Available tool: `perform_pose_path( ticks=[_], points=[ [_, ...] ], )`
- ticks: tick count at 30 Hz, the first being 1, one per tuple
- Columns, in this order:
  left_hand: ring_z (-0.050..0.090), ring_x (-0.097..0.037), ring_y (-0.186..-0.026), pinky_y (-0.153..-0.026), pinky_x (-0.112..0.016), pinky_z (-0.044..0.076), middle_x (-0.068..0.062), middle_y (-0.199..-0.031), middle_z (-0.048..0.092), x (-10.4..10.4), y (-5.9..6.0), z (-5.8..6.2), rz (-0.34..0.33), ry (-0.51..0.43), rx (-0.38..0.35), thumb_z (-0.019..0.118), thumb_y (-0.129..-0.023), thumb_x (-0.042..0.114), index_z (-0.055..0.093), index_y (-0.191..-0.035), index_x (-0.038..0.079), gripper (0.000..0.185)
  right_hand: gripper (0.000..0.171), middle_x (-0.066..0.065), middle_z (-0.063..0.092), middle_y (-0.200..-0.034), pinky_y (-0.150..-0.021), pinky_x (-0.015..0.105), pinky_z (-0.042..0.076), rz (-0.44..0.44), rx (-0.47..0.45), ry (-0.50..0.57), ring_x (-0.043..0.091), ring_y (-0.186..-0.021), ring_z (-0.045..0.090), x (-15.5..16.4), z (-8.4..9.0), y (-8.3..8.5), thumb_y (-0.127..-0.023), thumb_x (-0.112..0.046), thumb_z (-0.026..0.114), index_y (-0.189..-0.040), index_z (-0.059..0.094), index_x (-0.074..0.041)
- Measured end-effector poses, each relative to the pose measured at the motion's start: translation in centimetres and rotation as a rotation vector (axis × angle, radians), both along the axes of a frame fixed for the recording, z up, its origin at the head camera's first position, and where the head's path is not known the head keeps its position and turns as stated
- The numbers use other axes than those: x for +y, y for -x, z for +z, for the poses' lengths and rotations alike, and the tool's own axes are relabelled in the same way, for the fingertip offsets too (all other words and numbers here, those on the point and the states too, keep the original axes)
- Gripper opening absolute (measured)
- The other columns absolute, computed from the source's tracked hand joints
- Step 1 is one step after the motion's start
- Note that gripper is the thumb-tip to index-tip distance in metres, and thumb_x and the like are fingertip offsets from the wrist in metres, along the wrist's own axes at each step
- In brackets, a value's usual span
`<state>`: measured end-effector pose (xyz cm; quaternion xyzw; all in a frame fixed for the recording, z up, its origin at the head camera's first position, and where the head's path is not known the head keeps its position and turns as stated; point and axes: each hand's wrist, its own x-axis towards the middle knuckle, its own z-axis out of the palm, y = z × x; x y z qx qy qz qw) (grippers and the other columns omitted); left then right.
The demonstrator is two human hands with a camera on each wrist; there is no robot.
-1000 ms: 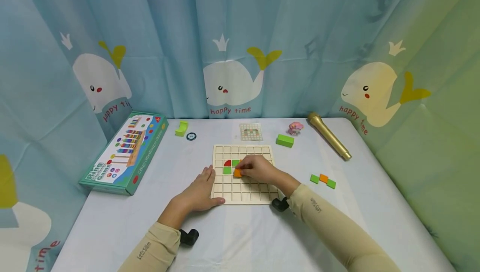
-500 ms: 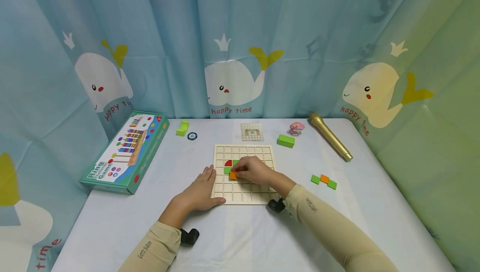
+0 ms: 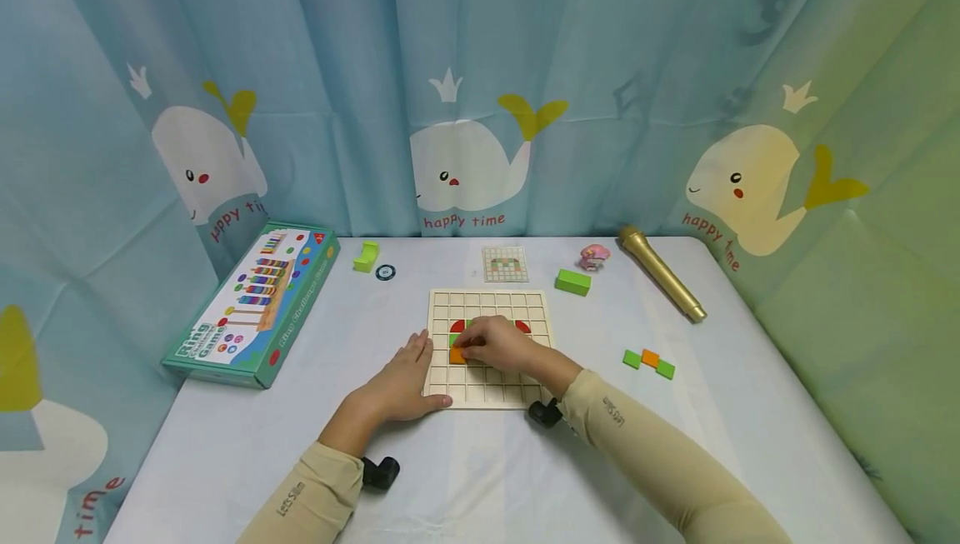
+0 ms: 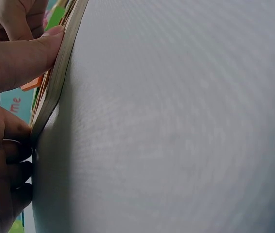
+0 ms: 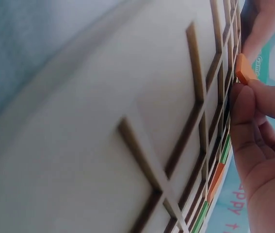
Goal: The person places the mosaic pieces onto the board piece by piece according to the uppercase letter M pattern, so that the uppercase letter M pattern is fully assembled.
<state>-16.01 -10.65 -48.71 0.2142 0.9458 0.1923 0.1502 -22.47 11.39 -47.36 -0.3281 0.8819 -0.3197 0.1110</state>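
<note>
Nearest, the left hand (image 3: 397,386) lies with its fingers stretched along the left side of the wooden board (image 3: 483,395), thumb on the near edge. A bit farther, the right hand (image 3: 504,345) pinches an orange tile (image 3: 457,356) over the board, on the near side of a green tile (image 3: 453,339). The orange tile looks tipped, so it could catch on a little bar and sit crooked. A finger bump might knock the green one loose. Farthest, a picture card (image 3: 505,264) lies on the table (image 3: 465,469).
</note>
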Motion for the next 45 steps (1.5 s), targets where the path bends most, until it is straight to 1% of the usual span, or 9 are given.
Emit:
perform_pose_path(
  ticks=[7,13,17,21,27,34,39,45],
  points=[
    [0.008,-0.034,-0.153,-0.122,-0.046,0.018,-0.020,-0.166,0.008,0.0,0.0,-0.3,-0.013,0.004,-0.001,0.069,-0.091,0.054,0.021,-0.156,-0.008,0.102,0.013,-0.002,0.071,-0.096,-0.082,0.029,0.053,0.030,0.061,-0.039,0.013,-0.089,0.061,-0.4,-0.1,-0.3,-0.094,-0.006,0.071,-0.105,0.079,-0.007],
    [0.008,-0.035,-0.153,-0.122,-0.046,0.017,-0.021,-0.166,0.008,-0.1,0.0,-0.5,-0.022,-0.007,0.006,0.068,-0.092,0.053,0.021,-0.156,-0.009,0.101,0.011,-0.003,0.069,-0.092,-0.078,0.026,0.053,0.011,0.107,-0.093,0.011,-0.086,0.060,-0.9,-0.2,-0.8,-0.093,-0.007,0.073,-0.101,0.080,-0.007],
    [0.009,-0.035,-0.153,-0.122,-0.046,0.018,-0.022,-0.166,0.009,-0.1,0.0,-0.5,-0.020,-0.010,0.009,0.068,-0.092,0.052,0.022,-0.155,-0.009,0.100,0.009,-0.003,0.067,-0.089,-0.074,0.025,0.053,0.002,0.132,-0.101,0.012,-0.083,0.060,-1.0,-0.4,-1.1,-0.091,-0.006,0.074,-0.098,0.080,-0.007],
    [0.009,-0.035,-0.153,-0.122,-0.046,0.018,-0.022,-0.166,0.009,-0.1,-0.1,-0.5,-0.018,-0.003,0.013,0.069,-0.092,0.052,0.022,-0.155,-0.010,0.100,0.009,-0.002,0.067,-0.089,-0.073,0.024,0.053,-0.001,0.157,-0.100,0.012,-0.083,0.061,-1.1,-0.5,-1.3,-0.091,-0.005,0.075,-0.098,0.080,-0.006],
    [0.009,-0.036,-0.153,-0.122,-0.046,0.017,-0.023,-0.165,0.010,-0.1,-0.2,-0.6,-0.017,-0.016,0.004,0.069,-0.092,0.051,0.021,-0.155,-0.010,0.101,0.010,-0.002,0.068,-0.090,-0.075,0.025,0.054,-0.007,0.152,-0.105,0.013,-0.084,0.062,-1.0,-0.6,-1.5,-0.091,-0.007,0.074,-0.099,0.080,-0.007],
    [0.009,-0.036,-0.153,-0.122,-0.047,0.018,-0.024,-0.165,0.011,-0.1,-0.4,-0.7,-0.014,-0.017,0.001,0.069,-0.091,0.052,0.021,-0.155,-0.011,0.102,0.013,-0.001,0.072,-0.097,-0.082,0.029,0.055,-0.049,0.087,-0.063,0.013,-0.092,0.066,-0.1,-0.2,-2.0,-0.092,-0.006,0.074,-0.103,0.080,-0.008],
    [0.009,-0.036,-0.153,-0.121,-0.047,0.018,-0.023,-0.165,0.011,-0.1,-0.3,-0.6,-0.011,-0.011,0.000,0.070,-0.091,0.051,0.021,-0.155,-0.010,0.102,0.012,-0.003,0.071,-0.097,-0.081,0.030,0.054,-0.071,0.090,-0.042,0.012,-0.092,0.065,1.0,0.2,-2.2,-0.093,-0.008,0.073,-0.103,0.079,-0.009],
    [0.007,-0.033,-0.153,-0.122,-0.045,0.016,-0.021,-0.166,0.009,0.0,0.1,-0.5,0.007,-0.002,0.005,0.070,-0.090,0.052,0.019,-0.156,-0.008,0.103,0.011,-0.003,0.071,-0.097,-0.080,0.030,0.055,-0.097,0.089,-0.002,0.012,-0.092,0.064,2.7,1.1,-1.9,-0.093,-0.006,0.072,-0.101,0.079,-0.007]
  ],
)
